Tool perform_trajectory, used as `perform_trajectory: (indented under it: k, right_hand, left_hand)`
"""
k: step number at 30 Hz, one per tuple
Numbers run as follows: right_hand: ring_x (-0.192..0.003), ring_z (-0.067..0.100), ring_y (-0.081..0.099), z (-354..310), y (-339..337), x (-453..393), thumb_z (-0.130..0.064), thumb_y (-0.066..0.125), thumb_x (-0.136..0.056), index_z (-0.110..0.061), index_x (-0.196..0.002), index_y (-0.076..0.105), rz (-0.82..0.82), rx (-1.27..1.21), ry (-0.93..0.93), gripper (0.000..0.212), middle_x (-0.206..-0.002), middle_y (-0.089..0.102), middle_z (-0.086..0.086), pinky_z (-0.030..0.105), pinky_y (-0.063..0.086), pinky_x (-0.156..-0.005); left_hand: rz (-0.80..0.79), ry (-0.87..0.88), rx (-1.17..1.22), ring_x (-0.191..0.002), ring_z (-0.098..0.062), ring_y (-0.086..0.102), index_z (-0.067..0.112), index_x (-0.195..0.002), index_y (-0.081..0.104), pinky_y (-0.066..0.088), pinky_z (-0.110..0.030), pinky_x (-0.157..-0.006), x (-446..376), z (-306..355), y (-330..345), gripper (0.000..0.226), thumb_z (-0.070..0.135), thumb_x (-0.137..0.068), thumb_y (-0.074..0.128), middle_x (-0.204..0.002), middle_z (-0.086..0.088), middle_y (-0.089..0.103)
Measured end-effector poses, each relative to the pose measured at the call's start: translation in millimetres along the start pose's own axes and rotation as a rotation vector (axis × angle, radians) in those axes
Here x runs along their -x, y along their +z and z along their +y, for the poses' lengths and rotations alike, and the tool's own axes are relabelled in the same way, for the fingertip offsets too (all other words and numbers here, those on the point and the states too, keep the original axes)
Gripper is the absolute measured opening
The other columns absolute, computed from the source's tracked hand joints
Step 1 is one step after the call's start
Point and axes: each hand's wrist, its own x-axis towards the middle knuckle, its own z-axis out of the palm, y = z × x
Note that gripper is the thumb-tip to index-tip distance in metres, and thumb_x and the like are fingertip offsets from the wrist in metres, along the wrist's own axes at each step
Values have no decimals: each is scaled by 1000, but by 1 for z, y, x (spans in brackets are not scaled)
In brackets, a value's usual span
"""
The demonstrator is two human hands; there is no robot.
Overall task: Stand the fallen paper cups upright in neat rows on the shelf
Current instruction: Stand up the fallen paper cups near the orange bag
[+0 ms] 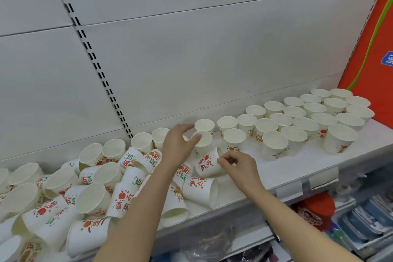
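Paper cups lie tumbled in a heap [70,193] across the left half of the shelf [282,168], mouths pointing every way, some stacked on others and a few hanging near the front lip. Moving rightward, we have our left hand [177,148] at the back of the shelf with its fingers [195,138] curled round the rim of an upright cup [203,142], which stands just in front of another upright one. Just beside it, our right hand [239,165] pinches the edge of a fallen cup [209,165] lying on its side, thumb and fingertips closed on it. Further right, the standing rows [308,117] run in neat lines up to an orange bag [370,53] against the back wall.

We judge the main risk to be our left forearm, which crosses directly over the heap: a careless sweep could roll loose cups off the front edge. The cups look light, so a nudge while setting one down could topple its neighbours in the rows.

Our left arm hides several cups beneath it, so we cannot count them. The heap is cut off at the left border, and the goods on the lower shelf are too blurred to name.
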Motion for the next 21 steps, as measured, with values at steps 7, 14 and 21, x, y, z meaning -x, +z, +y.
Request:
perform_trajectory:
  k: [7,14,21]
  right_hand:
    - [-78,10,60,-39,-16,-16,-11,64,-86,-16,-78,66,41,-263,-182,10,-77,66,-8,20,46,-73]
    - [-73,8,57,-50,-53,-28,-11,61,-90,-13,-77,64,179,-462,-135,13,-74,64,-5,23,45,-68]
    - [-85,10,60,-27,-106,-19,-13,63,-88,-21,-83,65,409,-220,-238,10,-82,65,-15,23,47,-74]
  left_hand:
    - [-303,16,164,-118,-5,51,39,-143,30,46,-33,-99,36,36,11,96,52,-63,81,-134,16,50]
    - [-196,-11,301,-94,-8,61,41,-133,33,57,-35,-77,57,51,28,74,55,-73,73,-115,17,56]
    - [-23,-81,201,-105,-17,55,40,-126,35,51,-40,-86,57,62,64,71,60,-68,70,-116,11,56]
